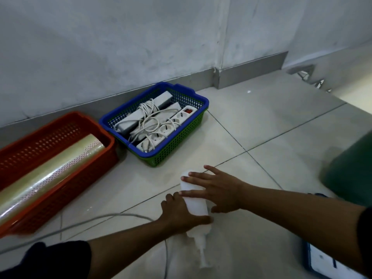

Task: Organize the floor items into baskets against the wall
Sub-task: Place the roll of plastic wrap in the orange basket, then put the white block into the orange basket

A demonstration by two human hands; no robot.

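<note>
On the floor between both hands: white bottle [194,200] lying down, nozzle toward the person | left hand [179,213] curled round its lower body, thumb over the top | right hand [216,190] flat, fingers straight and spread on its upper body | beyond the hands: blue-rimmed green basket [181,141] and orange basket [50,158] at the wall.

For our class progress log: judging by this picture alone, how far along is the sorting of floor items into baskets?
Done: three power strips lie in the blue-rimmed basket, and a clear roll lies in the red basket, both against the wall. In hand: the left hand and right hand are on a white power strip on the floor. Left: basketing it with its cord.
</note>
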